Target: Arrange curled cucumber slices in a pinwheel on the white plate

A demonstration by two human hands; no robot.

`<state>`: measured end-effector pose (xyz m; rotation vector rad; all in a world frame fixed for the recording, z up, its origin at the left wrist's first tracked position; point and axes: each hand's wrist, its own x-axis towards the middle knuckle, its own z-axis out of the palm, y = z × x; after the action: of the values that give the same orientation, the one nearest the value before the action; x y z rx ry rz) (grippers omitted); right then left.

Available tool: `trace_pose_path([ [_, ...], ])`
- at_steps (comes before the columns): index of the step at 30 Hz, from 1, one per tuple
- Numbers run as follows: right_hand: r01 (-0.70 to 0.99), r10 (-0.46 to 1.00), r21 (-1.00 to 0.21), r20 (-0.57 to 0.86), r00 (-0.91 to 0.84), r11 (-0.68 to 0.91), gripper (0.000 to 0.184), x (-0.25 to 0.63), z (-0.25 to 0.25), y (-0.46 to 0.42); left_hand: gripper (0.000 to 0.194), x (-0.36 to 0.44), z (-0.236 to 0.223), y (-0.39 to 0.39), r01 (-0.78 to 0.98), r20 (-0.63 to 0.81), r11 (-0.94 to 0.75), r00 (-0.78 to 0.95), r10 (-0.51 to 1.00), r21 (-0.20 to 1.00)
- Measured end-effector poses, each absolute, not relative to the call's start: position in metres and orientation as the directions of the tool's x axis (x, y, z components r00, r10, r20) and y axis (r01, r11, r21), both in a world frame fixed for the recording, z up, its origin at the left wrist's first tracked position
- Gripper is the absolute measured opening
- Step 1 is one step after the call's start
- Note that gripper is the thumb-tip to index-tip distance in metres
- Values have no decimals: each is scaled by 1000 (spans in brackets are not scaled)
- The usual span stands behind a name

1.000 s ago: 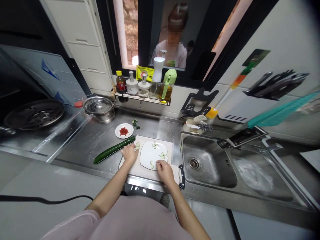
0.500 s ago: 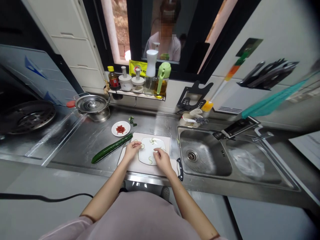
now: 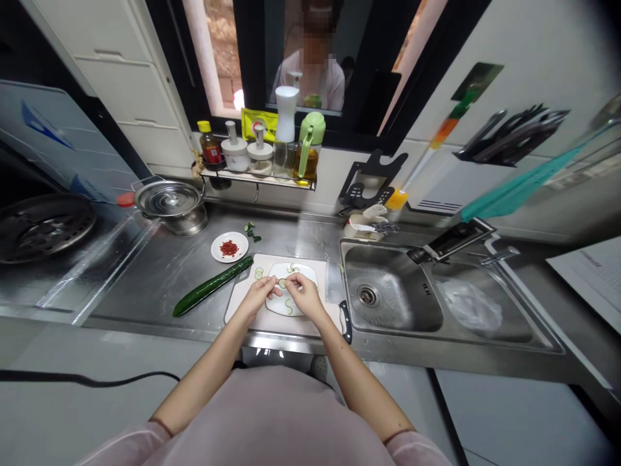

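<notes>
Both hands meet over a white plate (image 3: 277, 307) with a dark rim line, which lies on a pale cutting board (image 3: 257, 321). Between the fingertips of my left hand (image 3: 262, 292) and my right hand (image 3: 301, 292) is a thin round cucumber slice (image 3: 282, 283), pinched from both sides. Curved cucumber pieces (image 3: 289, 304) are laid on the plate. A couple of round slices (image 3: 259, 274) rest on the board at its upper left. A long cucumber (image 3: 213, 285) lies left of the board, its tip near the board's corner.
A small white dish (image 3: 229, 247) of chopped red bits stands behind the cucumber, beside green scraps (image 3: 252, 232). A black-handled knife (image 3: 346, 321) is at the board's right edge. The sink (image 3: 392, 291) is to the right, a steel pot (image 3: 172, 204) back left, bottles on a rack (image 3: 262, 175).
My right hand has moved left to meet my left hand, and both now hold the cucumber slice. The whole view has shifted slightly.
</notes>
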<state>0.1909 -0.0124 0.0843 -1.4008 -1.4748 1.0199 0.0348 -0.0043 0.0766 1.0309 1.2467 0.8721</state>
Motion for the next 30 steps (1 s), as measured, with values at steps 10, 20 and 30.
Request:
trace_pose_path([
  [10,390,984,-903,165,-74,180,17,198,85,-14,44,39,80,1,-136,-426,453,188,885,881],
  [20,319,995,-943,80,-61,95,17,195,91,-16,40,42,88,0,-40,-202,205,63,977,978],
  [30,0,960,-962,-273,-68,-273,30,193,88,-10,32,46,85,0,67,-42,39,41,998,997],
])
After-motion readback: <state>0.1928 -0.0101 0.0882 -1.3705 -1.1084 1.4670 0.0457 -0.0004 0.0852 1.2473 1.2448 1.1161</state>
